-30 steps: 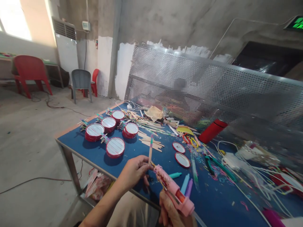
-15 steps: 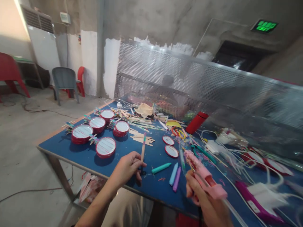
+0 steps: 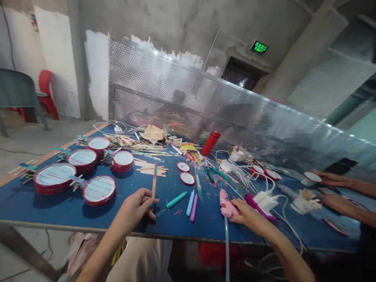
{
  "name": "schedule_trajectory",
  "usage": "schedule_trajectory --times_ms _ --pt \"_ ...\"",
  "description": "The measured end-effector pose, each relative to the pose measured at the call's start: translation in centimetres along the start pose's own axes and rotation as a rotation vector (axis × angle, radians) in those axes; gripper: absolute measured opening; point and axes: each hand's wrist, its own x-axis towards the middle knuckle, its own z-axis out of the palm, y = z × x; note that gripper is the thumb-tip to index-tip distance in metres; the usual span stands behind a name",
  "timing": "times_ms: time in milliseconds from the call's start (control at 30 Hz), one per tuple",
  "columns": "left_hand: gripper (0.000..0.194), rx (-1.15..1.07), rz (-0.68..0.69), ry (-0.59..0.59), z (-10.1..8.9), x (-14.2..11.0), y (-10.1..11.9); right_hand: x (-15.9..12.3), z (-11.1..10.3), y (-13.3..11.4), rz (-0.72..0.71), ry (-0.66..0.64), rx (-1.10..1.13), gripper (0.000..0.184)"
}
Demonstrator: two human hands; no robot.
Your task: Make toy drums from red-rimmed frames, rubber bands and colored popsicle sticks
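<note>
My left hand (image 3: 135,208) pinches a wooden craft stick (image 3: 154,184) and holds it upright over the blue table (image 3: 44,203). My right hand (image 3: 246,211) is closed on a pink glue gun (image 3: 225,203), which rests on the table with its clear glue stick (image 3: 226,250) hanging over the front edge. Teal, blue and purple markers (image 3: 188,201) lie between my hands. Several red round lids with striped tops (image 3: 98,189) and sticks attached sit at the left.
Loose craft sticks (image 3: 151,169), two small red-rimmed discs (image 3: 185,173), a red bottle (image 3: 210,143), white cables and a charger (image 3: 264,199) litter the table. A perforated metal screen (image 3: 164,90) stands behind. Another person's hands (image 3: 329,188) work at the right.
The camera has swung right. My right hand has lowered the glue gun from beside the stick down onto the table at the right. My left hand keeps the stick upright.
</note>
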Motion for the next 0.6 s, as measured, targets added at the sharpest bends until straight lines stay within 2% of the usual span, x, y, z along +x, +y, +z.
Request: schedule_trajectory --times_ms 100,200,300,367,433,467,533,600 --pt "0.027 -0.014 0.008 0.005 0.0 0.2 -0.9 0.3 -0.1 0.8 -0.025 -0.057 0.04 0.018" --pt "0.026 -0.038 0.01 0.014 0.0 0.3 -1.5 0.4 -0.1 1.7 -0.025 -0.045 0.068 0.024" --pt "0.022 -0.043 0.019 0.011 0.1 0.2 -1.7 0.8 -0.8 0.5 -0.015 0.018 0.107 0.02" --pt "0.018 -0.037 0.024 0.003 0.1 0.1 -1.7 1.4 -1.7 -2.4 -0.036 0.044 0.174 0.024" --pt "0.014 -0.031 0.024 -0.011 0.1 0.0 -1.6 2.3 -2.3 -6.8 -0.069 0.033 0.287 0.032" --pt "0.013 -0.028 0.021 -0.018 0.1 -0.1 -1.5 2.9 -2.3 -9.3 -0.017 -0.002 0.483 0.03" --pt "0.011 -0.022 0.016 -0.03 0.1 -0.1 -1.6 4.3 -1.6 -14.0 -0.038 -0.053 0.61 0.029" --pt "0.009 -0.016 0.019 -0.039 0.0 -0.2 -1.7 6.0 0.1 -17.7 -0.036 -0.126 0.735 0.029"
